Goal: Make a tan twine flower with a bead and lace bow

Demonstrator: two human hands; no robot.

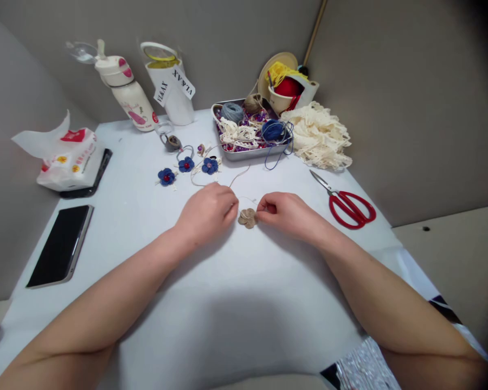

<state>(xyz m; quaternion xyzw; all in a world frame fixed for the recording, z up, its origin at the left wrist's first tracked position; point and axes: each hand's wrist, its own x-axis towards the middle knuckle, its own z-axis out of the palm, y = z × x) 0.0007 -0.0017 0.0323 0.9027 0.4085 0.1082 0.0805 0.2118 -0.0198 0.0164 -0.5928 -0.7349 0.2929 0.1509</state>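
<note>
Burlap flower (248,218), tan and crinkly-petalled, sits on the smooth white tabletop (138,254), pinched at its edge by the curled fingers of the right hand (284,212); the left hand (206,213), just beside it, pinches thin pale cord (239,176) between its fingertips. Red-handled scissors (347,205) lie off to the right.
</note>
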